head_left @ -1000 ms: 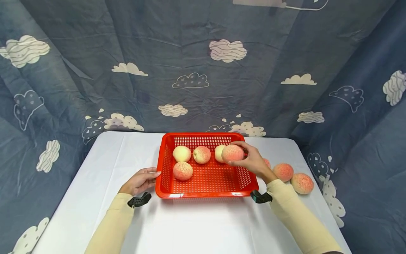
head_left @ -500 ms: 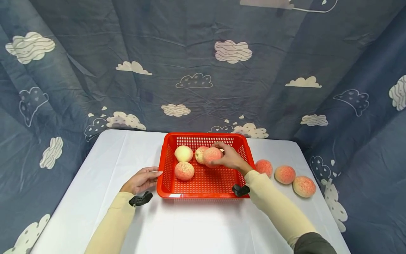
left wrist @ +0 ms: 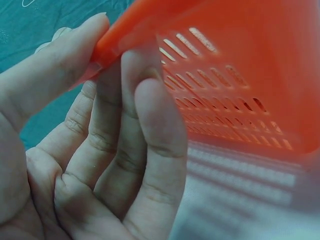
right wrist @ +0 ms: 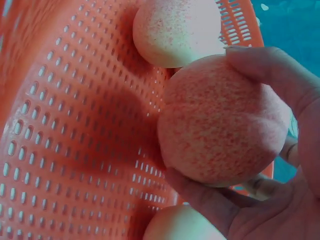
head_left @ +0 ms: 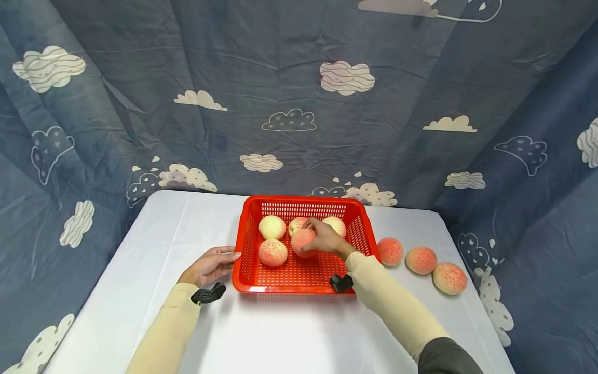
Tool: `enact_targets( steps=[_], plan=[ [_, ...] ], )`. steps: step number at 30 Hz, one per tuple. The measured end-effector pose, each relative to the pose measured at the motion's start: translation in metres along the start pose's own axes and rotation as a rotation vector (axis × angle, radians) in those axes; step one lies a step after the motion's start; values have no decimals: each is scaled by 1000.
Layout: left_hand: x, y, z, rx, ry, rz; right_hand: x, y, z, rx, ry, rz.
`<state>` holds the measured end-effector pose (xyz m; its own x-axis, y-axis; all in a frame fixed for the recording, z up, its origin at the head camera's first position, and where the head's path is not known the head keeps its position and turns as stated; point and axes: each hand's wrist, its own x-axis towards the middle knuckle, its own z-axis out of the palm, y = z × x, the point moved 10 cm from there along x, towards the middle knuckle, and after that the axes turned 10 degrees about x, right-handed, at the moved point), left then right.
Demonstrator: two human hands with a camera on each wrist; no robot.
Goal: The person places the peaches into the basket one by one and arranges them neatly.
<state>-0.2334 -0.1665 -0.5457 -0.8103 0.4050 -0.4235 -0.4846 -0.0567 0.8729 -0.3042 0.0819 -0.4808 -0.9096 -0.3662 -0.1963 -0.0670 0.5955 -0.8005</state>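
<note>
A red plastic basket (head_left: 299,288) with slotted walls stands on the white table. My left hand (head_left: 214,265) pinches its left rim, thumb above and curled fingers below, as the left wrist view confirms. Inside the basket, my right hand (head_left: 327,240) grips a pink speckled peach (right wrist: 222,120) between thumb and fingers. Whether that peach touches the basket floor I cannot tell. Around it lie a pale peach (head_left: 272,227) at the back left, a speckled peach (head_left: 273,253) in front of that, a partly hidden peach (head_left: 296,224) behind, and another peach (head_left: 334,225) at the back right.
To the right of the basket, three more peaches lie in a slanting row on the table: a near one (head_left: 390,251), a middle one (head_left: 421,260) and an outer one (head_left: 450,278). Behind the table (head_left: 289,337) hangs a dark cloud-print curtain (head_left: 289,171).
My right hand has carried its peach leftward and down toward the basket's middle, uncovering the back-right peach. The left hand keeps its hold on the rim.
</note>
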Motion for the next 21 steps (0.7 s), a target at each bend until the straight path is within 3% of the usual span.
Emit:
enact_targets(
  steps=[8, 21],
  plan=[
    [1, 0, 0, -2, 1, 4, 4, -4, 13, -64, -63, 26],
    [-2, 2, 1, 11, 0, 3, 7, -2, 26, -201, -80, 90]
  ],
)
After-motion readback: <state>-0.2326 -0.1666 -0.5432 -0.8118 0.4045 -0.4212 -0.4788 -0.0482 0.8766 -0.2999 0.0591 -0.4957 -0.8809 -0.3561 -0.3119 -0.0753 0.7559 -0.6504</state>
